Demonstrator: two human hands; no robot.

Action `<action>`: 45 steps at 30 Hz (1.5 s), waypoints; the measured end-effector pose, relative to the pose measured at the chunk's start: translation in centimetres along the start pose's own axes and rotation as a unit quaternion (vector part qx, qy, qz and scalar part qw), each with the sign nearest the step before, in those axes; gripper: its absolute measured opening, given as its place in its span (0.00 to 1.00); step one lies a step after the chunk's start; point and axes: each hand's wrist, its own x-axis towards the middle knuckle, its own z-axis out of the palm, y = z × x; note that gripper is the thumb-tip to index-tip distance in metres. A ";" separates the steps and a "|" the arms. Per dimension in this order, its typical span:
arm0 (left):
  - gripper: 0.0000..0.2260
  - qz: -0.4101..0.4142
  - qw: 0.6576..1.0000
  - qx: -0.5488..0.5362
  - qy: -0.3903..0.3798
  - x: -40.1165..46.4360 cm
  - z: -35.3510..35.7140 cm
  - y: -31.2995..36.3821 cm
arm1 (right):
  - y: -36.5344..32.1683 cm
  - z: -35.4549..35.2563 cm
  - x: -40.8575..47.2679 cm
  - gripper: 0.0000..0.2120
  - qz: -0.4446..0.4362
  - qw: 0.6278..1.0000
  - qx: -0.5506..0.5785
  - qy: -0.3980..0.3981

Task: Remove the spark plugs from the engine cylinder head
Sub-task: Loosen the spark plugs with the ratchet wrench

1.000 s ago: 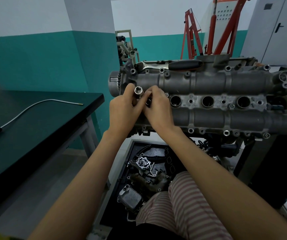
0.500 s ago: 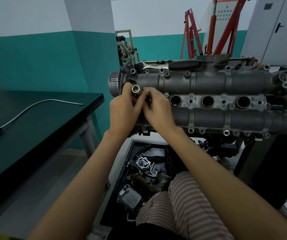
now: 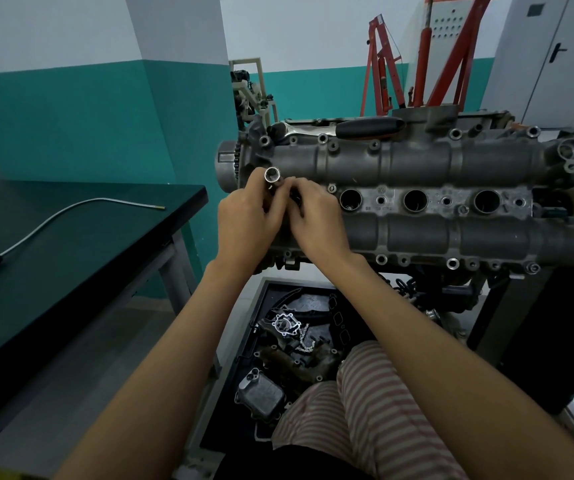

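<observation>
The grey engine cylinder head (image 3: 417, 168) stands on a stand in front of me, with three open spark plug wells (image 3: 415, 200) in a row. My left hand (image 3: 247, 220) grips a shiny metal socket (image 3: 273, 176), its open end up, over the leftmost well. My right hand (image 3: 316, 220) lies beside it, fingertips pinching the socket's lower part. The leftmost well is hidden behind my hands. No spark plug shows.
A ratchet with a black handle (image 3: 365, 128) lies on top of the head. A dark table (image 3: 71, 244) at left carries a bent metal rod (image 3: 71, 209). A tray of engine parts (image 3: 292, 348) sits on the floor below. Red hoist frame (image 3: 420, 53) behind.
Both hands with the socket have shifted slightly left and up along the head; the grip is unchanged.
</observation>
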 end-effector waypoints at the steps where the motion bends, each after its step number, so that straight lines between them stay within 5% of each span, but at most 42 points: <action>1: 0.12 -0.010 1.000 -0.001 0.006 0.1 0.1 0.1 | 0.1 0.0 0.0 0.10 -0.003 1.000 -0.003 -0.002; 7: 0.15 -0.030 0.999 -0.009 0.015 0.0 0.2 0.6 | 0.1 0.2 -0.1 0.14 0.004 0.999 0.024 0.035; 14: 0.12 -0.013 1.000 -0.019 0.004 0.0 -0.1 0.4 | 0.4 0.2 -0.1 0.04 -0.002 0.997 0.053 0.055; 24: 0.13 -0.018 1.000 -0.002 0.010 0.1 0.0 0.2 | 0.3 0.5 -0.1 0.14 0.001 0.998 0.043 0.046; 30: 0.14 -0.008 1.000 -0.006 0.006 0.0 0.0 0.5 | 0.6 0.5 -0.1 0.02 -0.002 0.997 0.040 0.060; 42: 0.14 0.002 1.000 0.026 -0.001 0.1 0.1 0.4 | 0.2 0.3 -0.3 0.15 0.011 0.999 0.035 0.036; 45: 0.15 0.001 1.000 0.026 -0.003 0.1 0.1 0.4 | 0.4 0.4 -0.3 0.07 0.007 0.998 0.034 0.050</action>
